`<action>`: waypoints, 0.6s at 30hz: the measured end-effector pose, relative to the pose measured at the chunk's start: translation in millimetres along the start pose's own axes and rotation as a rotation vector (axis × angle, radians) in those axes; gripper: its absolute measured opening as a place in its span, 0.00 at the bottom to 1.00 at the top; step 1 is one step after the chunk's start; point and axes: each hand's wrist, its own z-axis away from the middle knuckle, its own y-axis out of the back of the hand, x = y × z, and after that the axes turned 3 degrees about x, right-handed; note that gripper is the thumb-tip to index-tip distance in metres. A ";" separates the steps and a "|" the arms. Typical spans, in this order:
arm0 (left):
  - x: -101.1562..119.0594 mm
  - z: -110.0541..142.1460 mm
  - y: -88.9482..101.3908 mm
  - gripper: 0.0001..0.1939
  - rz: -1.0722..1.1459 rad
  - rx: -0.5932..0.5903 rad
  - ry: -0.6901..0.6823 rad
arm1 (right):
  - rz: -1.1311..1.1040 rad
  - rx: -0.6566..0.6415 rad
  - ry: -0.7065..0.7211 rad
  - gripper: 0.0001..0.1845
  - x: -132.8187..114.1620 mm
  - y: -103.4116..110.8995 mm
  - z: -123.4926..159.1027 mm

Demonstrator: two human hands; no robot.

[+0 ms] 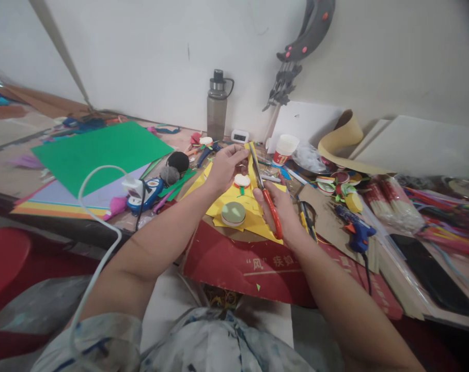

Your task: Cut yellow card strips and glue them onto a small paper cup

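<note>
My right hand grips red-handled scissors, their blades pointing up and away into a strip of yellow paper. My left hand pinches the top of that yellow strip, fingers closed on it. Under both hands lie more yellow paper pieces, a white round disc and a pale green round tape roll, all resting on a red cardboard sheet.
A green sheet over coloured paper lies at left, a grey water bottle and paper cup stand by the wall. A blue glue gun, a black phone, chenille stems and craft scraps crowd the right. A white cable loops at left.
</note>
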 end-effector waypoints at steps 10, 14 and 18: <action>5.9 1.3 -3.6 0.15 -0.031 0.051 0.024 | -0.002 -0.001 0.009 0.27 -4.7 0.9 -0.9; 5.4 1.4 -3.3 0.15 -0.025 0.052 0.037 | -0.010 0.006 -0.014 0.27 -8.7 0.3 1.1; 4.6 1.2 -2.7 0.14 -0.026 0.067 0.033 | -0.032 -0.002 -0.008 0.28 -5.3 0.6 -1.3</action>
